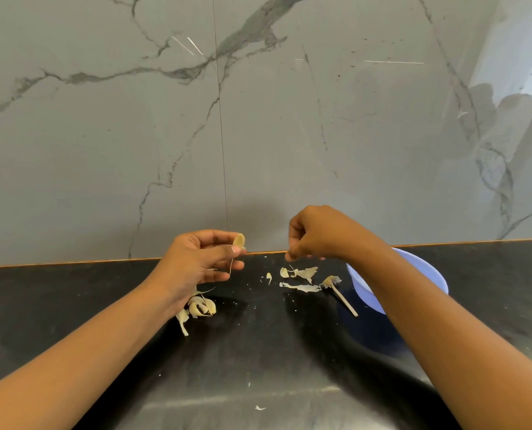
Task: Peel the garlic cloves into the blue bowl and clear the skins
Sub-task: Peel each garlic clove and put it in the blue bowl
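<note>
While left hand (pixel 202 259) pinches a peeled garlic clove (pixel 239 241) left of the blue bowl (pixel 363 290), right hand (pixel 314 234) hangs curled nearer it, contents unclear.

A grey marble-look wall (pixel 103 135) fills most of the view, crossed by dark branching veins and glossy enough to carry faint streaks of light. 1 thin vertical seam (pixel 222 135) divides it into 2 panels. At the upper right a bright patch (pixel 518 66) glares on the surface, perhaps a reflected window. Below, a thin orange-brown strip (pixel 72 263) lines the join with the black polished counter (pixel 57 293).
</note>
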The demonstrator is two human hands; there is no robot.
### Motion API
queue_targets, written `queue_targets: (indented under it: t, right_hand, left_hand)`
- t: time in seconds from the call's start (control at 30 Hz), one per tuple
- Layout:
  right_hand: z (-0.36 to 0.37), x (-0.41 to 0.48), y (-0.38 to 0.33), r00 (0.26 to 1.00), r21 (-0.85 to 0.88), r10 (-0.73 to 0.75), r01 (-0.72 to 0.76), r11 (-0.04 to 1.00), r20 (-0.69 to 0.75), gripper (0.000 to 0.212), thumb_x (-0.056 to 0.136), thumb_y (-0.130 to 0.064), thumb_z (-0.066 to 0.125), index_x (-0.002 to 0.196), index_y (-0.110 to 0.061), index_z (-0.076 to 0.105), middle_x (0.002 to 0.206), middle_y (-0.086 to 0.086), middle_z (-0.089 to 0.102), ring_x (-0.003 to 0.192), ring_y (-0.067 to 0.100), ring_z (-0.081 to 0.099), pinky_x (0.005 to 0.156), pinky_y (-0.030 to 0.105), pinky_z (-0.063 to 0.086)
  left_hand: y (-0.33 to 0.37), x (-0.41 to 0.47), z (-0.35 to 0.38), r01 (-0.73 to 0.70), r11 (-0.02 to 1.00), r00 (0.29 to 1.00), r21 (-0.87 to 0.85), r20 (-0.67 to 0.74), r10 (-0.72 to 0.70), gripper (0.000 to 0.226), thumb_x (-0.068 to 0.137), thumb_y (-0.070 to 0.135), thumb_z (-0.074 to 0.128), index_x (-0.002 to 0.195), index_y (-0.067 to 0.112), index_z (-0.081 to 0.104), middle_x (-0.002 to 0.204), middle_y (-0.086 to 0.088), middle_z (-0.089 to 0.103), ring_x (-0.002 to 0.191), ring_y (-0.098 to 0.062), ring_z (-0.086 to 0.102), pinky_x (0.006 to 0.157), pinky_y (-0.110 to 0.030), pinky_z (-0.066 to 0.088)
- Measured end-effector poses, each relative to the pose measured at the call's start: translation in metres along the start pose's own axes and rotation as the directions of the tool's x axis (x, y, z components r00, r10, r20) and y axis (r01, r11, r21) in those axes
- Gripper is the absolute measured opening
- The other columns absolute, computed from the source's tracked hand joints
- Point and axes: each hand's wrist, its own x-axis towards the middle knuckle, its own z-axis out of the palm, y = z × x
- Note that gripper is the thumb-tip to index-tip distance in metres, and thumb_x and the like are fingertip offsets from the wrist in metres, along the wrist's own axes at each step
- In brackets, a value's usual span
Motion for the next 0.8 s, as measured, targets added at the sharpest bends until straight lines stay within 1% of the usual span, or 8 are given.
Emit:
queue_targets:
  t: [0.07,0.17,0.3,0.37,0.43,0.6,0.7,0.8]
  right_hand:
    - [0.004,0.001,-0.003,0.983,0.061,-0.136,0.144,0.988,-0.122,0.014,0.079,-0.022,0.077,0.078,-0.019,0.063,0.075,-0.007,0.064,0.061,0.003,0.055,0.068,0.025,0.050]
    - [0.010,0.000,-0.014,0.927,0.249,-0.323,0.364,0.897,-0.193,0.012,0.084,-0.024,0.072,0.095,-0.024,0.066,0.093,-0.006,0.068,0.079,0.007,0.063,0.070,0.019,0.055]
    - [0.021,0.001,-0.021,0.862,0.174,-0.436,0.485,0.857,-0.258,0.015,0.085,-0.025,0.071,0.098,-0.018,0.072,0.090,-0.003,0.072,0.080,0.008,0.065,0.077,0.024,0.055]
    - [0.023,0.001,-0.021,0.860,0.196,-0.417,0.481,0.854,-0.295,0.014,0.084,-0.024,0.073,0.095,-0.016,0.073,0.084,-0.003,0.072,0.077,0.008,0.066,0.075,0.026,0.055]
    - [0.025,0.001,-0.020,0.882,0.310,-0.351,0.444,0.840,-0.314,0.013,0.082,-0.022,0.074,0.092,-0.014,0.073,0.079,-0.002,0.072,0.071,0.006,0.068,0.072,0.026,0.058]
    - [0.026,0.000,-0.021,0.938,0.607,-0.236,0.344,0.716,-0.253,0.008,0.082,-0.011,0.073,0.089,-0.009,0.069,0.083,0.006,0.073,0.072,0.014,0.072,0.067,0.024,0.059]
    - [0.025,-0.001,-0.022,0.962,0.722,-0.173,0.273,0.636,-0.211,0.007,0.082,-0.007,0.071,0.088,-0.005,0.067,0.081,0.009,0.073,0.072,0.017,0.072,0.064,0.021,0.058]
    - [0.028,-0.001,-0.024,0.974,0.784,-0.123,0.226,0.578,-0.191,0.006,0.083,-0.004,0.069,0.087,-0.003,0.066,0.081,0.011,0.072,0.071,0.018,0.072,0.062,0.021,0.058]
  left_hand:
    - [0.001,-0.001,0.001,-0.039,0.998,0.999,0.058,-0.003,0.039,0.018,0.079,0.009,0.071,0.097,0.010,0.070,0.088,-0.009,0.076,0.073,-0.017,0.072,0.052,-0.018,0.053]
    - [0.003,-0.003,0.001,-0.085,0.986,0.996,0.146,0.000,0.086,0.015,0.079,0.011,0.072,0.094,0.010,0.070,0.083,-0.007,0.076,0.072,-0.018,0.072,0.051,-0.018,0.051]
    - [0.003,-0.004,0.001,-0.144,0.965,0.989,0.218,0.005,0.147,0.016,0.076,0.017,0.075,0.091,0.012,0.072,0.078,-0.005,0.075,0.063,-0.014,0.069,0.048,-0.019,0.048]
    - [0.002,-0.003,0.001,-0.165,0.958,0.985,0.235,-0.002,0.170,0.015,0.077,0.018,0.074,0.091,0.013,0.073,0.076,-0.005,0.075,0.062,-0.013,0.068,0.048,-0.019,0.049]
    - [0.002,-0.003,0.001,-0.180,0.953,0.981,0.244,-0.021,0.190,0.012,0.078,0.018,0.074,0.090,0.015,0.073,0.076,-0.004,0.075,0.063,-0.013,0.068,0.051,-0.020,0.051]
    - [0.005,-0.003,0.000,-0.198,0.959,0.976,0.203,-0.048,0.212,0.017,0.072,0.025,0.073,0.087,0.017,0.074,0.078,-0.005,0.075,0.065,-0.016,0.070,0.054,-0.022,0.054]
    - [0.004,-0.002,0.000,-0.199,0.959,0.974,0.199,-0.066,0.216,0.013,0.075,0.025,0.072,0.086,0.018,0.074,0.076,-0.003,0.075,0.066,-0.016,0.071,0.058,-0.024,0.056]
    - [0.003,-0.002,-0.001,-0.251,0.927,0.960,0.278,-0.054,0.276,0.012,0.077,0.026,0.073,0.087,0.020,0.074,0.074,0.000,0.075,0.070,-0.015,0.073,0.061,-0.023,0.058]
